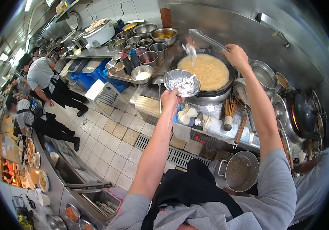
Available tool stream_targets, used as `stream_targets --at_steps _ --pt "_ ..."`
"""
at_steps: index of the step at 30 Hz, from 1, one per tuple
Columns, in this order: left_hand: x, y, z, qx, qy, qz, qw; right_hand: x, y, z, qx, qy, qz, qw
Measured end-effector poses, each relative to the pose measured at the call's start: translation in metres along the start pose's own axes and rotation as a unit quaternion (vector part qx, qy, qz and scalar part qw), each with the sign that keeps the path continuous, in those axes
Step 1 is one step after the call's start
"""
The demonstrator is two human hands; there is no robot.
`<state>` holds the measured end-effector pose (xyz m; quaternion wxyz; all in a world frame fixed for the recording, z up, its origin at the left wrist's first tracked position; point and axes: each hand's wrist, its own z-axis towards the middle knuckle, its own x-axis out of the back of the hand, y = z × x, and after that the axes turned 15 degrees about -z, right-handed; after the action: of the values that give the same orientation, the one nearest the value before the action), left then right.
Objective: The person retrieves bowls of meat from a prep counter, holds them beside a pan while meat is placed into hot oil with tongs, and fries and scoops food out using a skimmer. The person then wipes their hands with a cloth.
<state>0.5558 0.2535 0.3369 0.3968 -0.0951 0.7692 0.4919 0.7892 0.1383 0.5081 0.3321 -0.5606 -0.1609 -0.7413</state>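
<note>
My left hand point(171, 99) grips the near rim of a small metal bowl point(167, 81). White, flour-coated strips point(185, 85) lie in that bowl. My right hand point(236, 56) is closed around metal tongs point(210, 39) that reach left over the stove. A clump of white-coated pieces point(191, 50) hangs near the far end of the tongs, partly blurred. Below them, a large wok point(231, 78) holds bubbling, yellowish oil point(209, 73). The bowl is at the wok's left front edge.
Sauce bowls point(149, 58) and squeeze bottles point(134, 56) crowd the counter at left. A bamboo brush point(229, 111) and cloths point(214, 124) lie before the wok. Pots and a dark wok point(304, 115) stand right. A pot point(242, 171) sits low beside me. Co-workers point(43, 74) stand left, past a white stool point(99, 94).
</note>
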Motion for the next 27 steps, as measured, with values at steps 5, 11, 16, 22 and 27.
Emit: stream_targets --at_steps 5,11,16,22,27 --pt "-0.005 0.001 -0.004 0.02 -0.02 0.005 1.0 0.031 0.017 -0.034 0.063 0.004 -0.017 0.998" --pt "-0.021 -0.009 -0.009 -0.022 -0.06 0.02 0.998 0.065 0.033 -0.094 0.201 -0.051 -0.131 0.969" --pt "-0.017 -0.017 -0.002 -0.005 -0.091 0.044 0.995 0.043 0.032 -0.116 0.211 -0.024 -0.166 0.963" --pt "-0.007 -0.019 0.01 -0.018 -0.058 0.006 0.998 0.071 0.046 -0.105 0.139 0.023 -0.14 0.98" --pt "0.002 -0.008 0.02 -0.022 -0.024 0.018 0.999 0.09 0.057 -0.092 0.089 0.068 -0.098 0.989"
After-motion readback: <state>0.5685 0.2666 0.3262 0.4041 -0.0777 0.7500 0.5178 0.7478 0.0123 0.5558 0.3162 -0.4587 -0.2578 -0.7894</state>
